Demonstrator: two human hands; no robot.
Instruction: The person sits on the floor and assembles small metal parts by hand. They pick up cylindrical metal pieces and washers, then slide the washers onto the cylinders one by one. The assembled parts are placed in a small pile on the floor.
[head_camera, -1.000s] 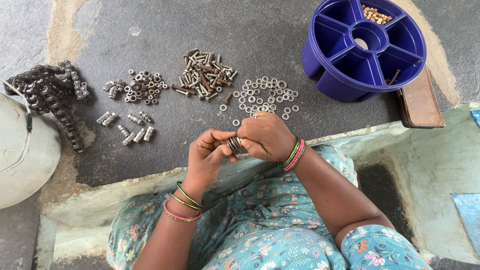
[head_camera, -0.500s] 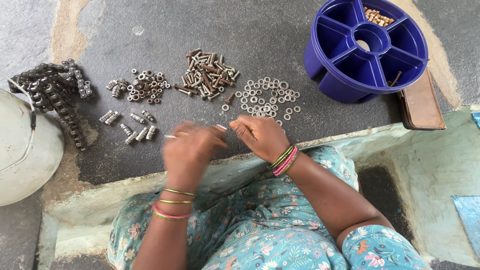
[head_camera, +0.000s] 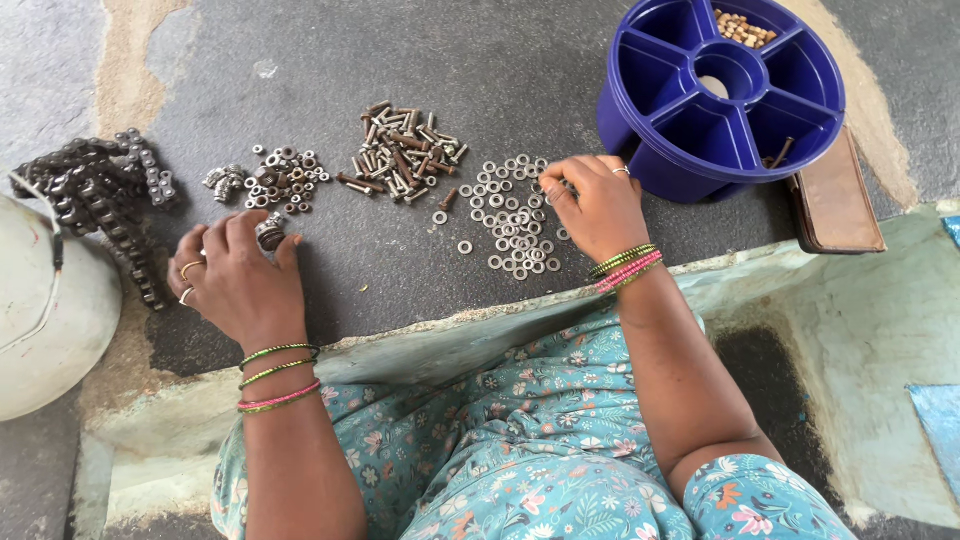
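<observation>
Under the left hand, toward the near left of the dark stone slab, the fingers are curled down around a small stack of metal pieces, pinching it at the tips; whether these are nuts or short sleeves cannot be made out. The right hand lies near the middle of the slab, fingertips bent onto the far edge of the spread of washers, and it is hard to say whether it has one pinched or only presses on them. To do this well, I judge the left should keep its stack squeezed evenly so nothing slips sideways, while the right slides a single washer clear of its neighbours before lifting it (they lie close and partly overlapping, so two could come up together). Beyond the fingers, toward the far edge, sit a pile of bolts and a smaller pile of nuts, with a dark chain heaped at the left edge beside a pale rounded vessel, which the picture cuts off. A blue divided tray stands at the far right corner, its top cropped; small tan pieces show in one compartment, and a brown flat case lies just beside it.
</observation>
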